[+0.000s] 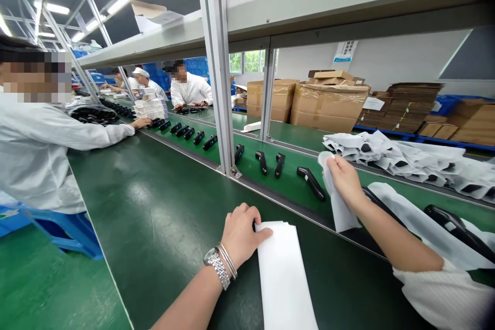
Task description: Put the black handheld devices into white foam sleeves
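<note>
My left hand, with a watch and bangles at the wrist, pinches the top corner of a flat stack of white sleeves on the green bench. Over the belt, my right hand grips a single thin white sleeve near its top end, and the sleeve hangs down. Just left of that sleeve a black handheld device with an angled head lies on the belt. Another black device rests on white sleeve material to the right, partly behind my right forearm.
More black devices lie spaced along the green belt. A metal post rises at the bench edge under a shelf. White-wrapped devices are heaped at the right. A co-worker's hand touches the belt at left.
</note>
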`<state>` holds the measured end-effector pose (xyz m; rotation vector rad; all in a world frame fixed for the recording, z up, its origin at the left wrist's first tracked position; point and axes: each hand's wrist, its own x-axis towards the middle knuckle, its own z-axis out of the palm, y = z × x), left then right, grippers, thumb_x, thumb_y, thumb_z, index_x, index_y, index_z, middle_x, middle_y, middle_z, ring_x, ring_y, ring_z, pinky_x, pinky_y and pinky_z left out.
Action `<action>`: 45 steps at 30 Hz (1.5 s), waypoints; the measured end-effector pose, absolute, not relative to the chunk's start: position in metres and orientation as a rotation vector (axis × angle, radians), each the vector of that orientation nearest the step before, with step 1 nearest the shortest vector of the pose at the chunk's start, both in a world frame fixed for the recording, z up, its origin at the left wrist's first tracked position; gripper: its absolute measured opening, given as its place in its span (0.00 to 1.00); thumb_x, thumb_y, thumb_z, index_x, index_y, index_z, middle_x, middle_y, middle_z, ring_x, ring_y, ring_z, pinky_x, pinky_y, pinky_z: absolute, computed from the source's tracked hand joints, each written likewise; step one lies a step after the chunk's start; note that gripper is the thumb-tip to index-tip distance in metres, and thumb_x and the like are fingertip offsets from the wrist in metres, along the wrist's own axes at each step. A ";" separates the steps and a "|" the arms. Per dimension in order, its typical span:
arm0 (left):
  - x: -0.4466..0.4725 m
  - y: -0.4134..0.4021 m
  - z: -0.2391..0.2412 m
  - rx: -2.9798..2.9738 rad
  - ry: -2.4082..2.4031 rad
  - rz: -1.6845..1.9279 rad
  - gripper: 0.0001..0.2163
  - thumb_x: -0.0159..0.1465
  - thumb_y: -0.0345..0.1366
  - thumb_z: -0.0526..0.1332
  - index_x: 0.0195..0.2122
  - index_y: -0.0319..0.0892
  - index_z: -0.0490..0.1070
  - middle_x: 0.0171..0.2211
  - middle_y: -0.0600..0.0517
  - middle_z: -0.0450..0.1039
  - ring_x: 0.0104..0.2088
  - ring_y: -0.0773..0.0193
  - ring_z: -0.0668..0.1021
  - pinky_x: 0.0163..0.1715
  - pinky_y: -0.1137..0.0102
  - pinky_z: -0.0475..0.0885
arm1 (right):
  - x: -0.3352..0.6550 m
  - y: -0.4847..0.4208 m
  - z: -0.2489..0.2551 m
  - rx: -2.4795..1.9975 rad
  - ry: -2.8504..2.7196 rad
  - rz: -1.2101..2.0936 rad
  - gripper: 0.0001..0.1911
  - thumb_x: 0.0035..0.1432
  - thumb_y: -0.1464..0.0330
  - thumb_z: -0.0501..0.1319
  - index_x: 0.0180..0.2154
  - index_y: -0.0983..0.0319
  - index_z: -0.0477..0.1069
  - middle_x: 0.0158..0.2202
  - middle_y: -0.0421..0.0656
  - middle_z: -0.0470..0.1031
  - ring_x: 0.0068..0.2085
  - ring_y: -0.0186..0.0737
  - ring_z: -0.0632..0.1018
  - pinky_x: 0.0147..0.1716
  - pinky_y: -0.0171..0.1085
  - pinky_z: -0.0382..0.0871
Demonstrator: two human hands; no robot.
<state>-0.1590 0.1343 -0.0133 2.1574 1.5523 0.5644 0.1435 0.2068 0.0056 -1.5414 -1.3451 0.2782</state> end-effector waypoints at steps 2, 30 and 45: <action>-0.157 0.134 -0.016 2.173 1.534 0.504 0.05 0.57 0.37 0.62 0.28 0.42 0.68 0.33 0.54 0.68 0.37 0.60 0.72 0.40 0.65 0.61 | 0.165 0.219 -0.004 -1.678 -1.519 -0.055 0.14 0.61 0.60 0.49 0.30 0.59 0.66 0.30 0.45 0.71 0.37 0.48 0.73 0.35 0.41 0.64; -0.152 0.137 -0.018 2.332 1.399 0.630 0.11 0.67 0.33 0.51 0.28 0.42 0.67 0.30 0.54 0.70 0.35 0.63 0.72 0.40 0.65 0.59 | 0.113 0.289 -0.036 -1.833 -1.196 0.762 0.18 0.49 0.71 0.61 0.45 0.58 0.65 0.37 0.44 0.71 0.41 0.49 0.77 0.40 0.46 0.72; -0.148 0.126 -0.003 2.336 1.128 0.916 0.04 0.64 0.32 0.57 0.32 0.44 0.68 0.36 0.53 0.67 0.41 0.63 0.71 0.48 0.66 0.61 | 0.044 0.162 -0.016 -0.881 -1.208 1.324 0.47 0.48 0.65 0.70 0.60 0.44 0.43 0.46 0.41 0.68 0.37 0.42 0.79 0.38 0.45 0.74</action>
